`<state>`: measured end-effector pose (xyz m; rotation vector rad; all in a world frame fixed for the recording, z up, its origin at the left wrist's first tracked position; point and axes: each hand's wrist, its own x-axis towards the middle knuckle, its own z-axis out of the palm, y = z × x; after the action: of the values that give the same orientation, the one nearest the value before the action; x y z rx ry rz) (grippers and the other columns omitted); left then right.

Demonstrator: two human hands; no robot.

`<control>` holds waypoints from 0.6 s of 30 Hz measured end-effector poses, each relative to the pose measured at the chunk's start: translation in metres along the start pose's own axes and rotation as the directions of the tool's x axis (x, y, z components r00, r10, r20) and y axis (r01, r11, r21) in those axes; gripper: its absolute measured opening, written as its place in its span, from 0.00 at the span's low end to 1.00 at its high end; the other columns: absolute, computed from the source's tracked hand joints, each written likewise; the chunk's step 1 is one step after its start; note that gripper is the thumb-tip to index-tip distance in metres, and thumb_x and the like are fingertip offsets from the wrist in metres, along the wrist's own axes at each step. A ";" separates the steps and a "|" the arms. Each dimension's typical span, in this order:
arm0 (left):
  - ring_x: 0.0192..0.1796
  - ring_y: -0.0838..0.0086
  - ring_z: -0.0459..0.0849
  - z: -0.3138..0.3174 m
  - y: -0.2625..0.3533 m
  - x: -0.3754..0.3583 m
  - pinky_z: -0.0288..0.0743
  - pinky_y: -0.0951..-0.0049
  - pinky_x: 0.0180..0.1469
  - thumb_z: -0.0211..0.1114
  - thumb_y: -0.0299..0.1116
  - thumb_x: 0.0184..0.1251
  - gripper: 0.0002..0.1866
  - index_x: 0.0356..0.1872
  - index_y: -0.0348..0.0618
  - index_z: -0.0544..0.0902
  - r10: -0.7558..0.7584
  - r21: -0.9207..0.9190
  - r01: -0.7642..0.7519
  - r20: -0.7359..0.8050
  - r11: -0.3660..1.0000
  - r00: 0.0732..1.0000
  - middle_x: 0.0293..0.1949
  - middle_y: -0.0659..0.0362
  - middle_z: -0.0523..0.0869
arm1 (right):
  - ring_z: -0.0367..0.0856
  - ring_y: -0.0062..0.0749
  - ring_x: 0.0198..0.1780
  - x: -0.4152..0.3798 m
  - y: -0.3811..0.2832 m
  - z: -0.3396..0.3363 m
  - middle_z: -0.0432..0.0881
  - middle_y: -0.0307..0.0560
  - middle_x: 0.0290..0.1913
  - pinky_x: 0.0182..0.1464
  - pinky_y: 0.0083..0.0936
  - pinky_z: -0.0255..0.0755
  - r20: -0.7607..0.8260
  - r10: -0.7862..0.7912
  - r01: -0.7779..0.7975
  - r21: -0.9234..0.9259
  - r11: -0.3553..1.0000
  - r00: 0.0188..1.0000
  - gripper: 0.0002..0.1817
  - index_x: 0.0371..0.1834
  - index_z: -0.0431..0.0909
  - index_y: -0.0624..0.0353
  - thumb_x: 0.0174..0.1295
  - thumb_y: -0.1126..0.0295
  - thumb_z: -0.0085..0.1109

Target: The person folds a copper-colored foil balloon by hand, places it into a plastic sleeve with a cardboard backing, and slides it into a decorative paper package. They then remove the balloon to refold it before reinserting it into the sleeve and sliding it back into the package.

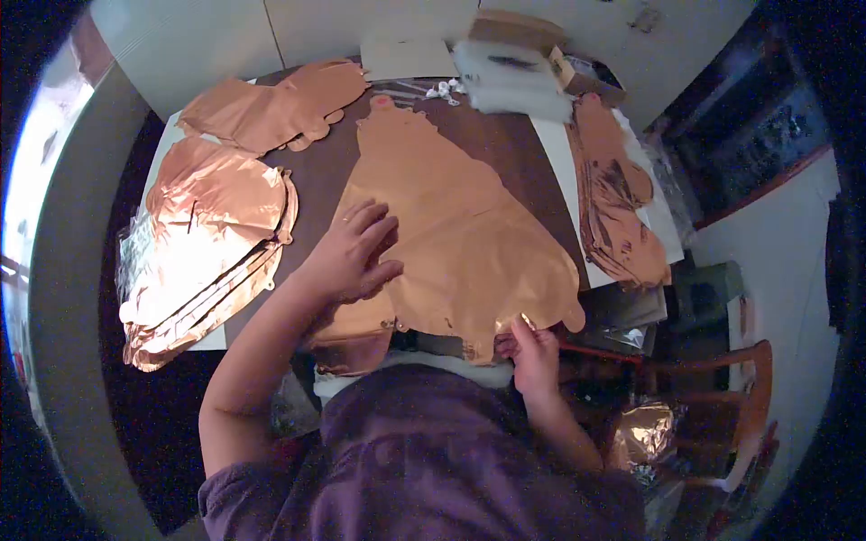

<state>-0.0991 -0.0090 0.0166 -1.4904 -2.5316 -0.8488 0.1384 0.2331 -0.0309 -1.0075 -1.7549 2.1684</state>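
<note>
A flat, uninflated copper-coloured foil balloon (460, 216) lies across the middle of the table, its rounded tab pointing to the far side. My left hand (352, 252) is over its left edge, fingers loosely bent and apart, with nothing in them. At the near right edge, my right hand (532, 356) pinches the foil between thumb and fingers, and the material creases there. Another piece of copper foil (356, 329) shows below my left hand, hanging at the table's near edge.
Stacks of flat foil balloons lie on the left (216, 198), at the back left (271, 104) and on the right (613, 198). Small white pieces (445, 90), a clear plastic bag (514, 77) and an open box (586, 77) sit at the back. A wooden chair (753, 397) stands at right.
</note>
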 end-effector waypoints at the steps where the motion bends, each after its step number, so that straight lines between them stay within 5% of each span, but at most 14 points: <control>1: 0.67 0.43 0.69 0.000 -0.001 -0.001 0.64 0.50 0.69 0.70 0.47 0.56 0.31 0.57 0.38 0.76 0.000 -0.012 0.000 -0.005 1.000 1.000 0.61 0.42 0.74 | 0.82 0.25 0.27 -0.003 -0.003 0.002 0.86 0.44 0.32 0.31 0.23 0.75 -0.010 -0.032 0.032 0.004 0.999 0.999 0.14 0.39 0.81 0.63 0.69 0.60 0.60; 8: 0.66 0.44 0.71 -0.011 0.020 0.015 0.64 0.50 0.69 0.68 0.47 0.59 0.30 0.58 0.37 0.76 0.041 0.134 -0.036 -0.036 0.990 0.999 0.60 0.43 0.75 | 0.82 0.28 0.21 -0.004 -0.013 0.001 0.85 0.47 0.31 0.22 0.20 0.70 -0.086 -0.134 0.139 0.044 0.989 0.987 0.12 0.36 0.79 0.63 0.70 0.63 0.59; 14: 0.66 0.41 0.71 0.019 0.028 0.051 0.66 0.46 0.67 0.71 0.39 0.57 0.28 0.58 0.39 0.76 0.233 -0.066 -0.233 -0.001 0.970 0.972 0.61 0.41 0.75 | 0.82 0.27 0.21 0.004 -0.020 0.002 0.83 0.43 0.29 0.20 0.18 0.69 -0.125 -0.109 0.112 0.015 0.994 0.986 0.12 0.35 0.79 0.62 0.69 0.63 0.59; 18: 0.67 0.41 0.70 0.041 0.013 0.051 0.65 0.46 0.68 0.69 0.38 0.59 0.25 0.57 0.41 0.77 0.217 -0.003 -0.218 0.066 0.976 0.974 0.61 0.42 0.75 | 0.83 0.24 0.21 0.000 -0.025 0.007 0.83 0.42 0.28 0.21 0.17 0.68 -0.131 -0.169 0.159 -0.084 0.984 0.977 0.12 0.35 0.79 0.63 0.69 0.64 0.60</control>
<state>-0.1070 0.0560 0.0046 -1.7816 -2.3524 -0.7733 0.1273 0.2354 -0.0074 -0.9658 -1.7959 1.9027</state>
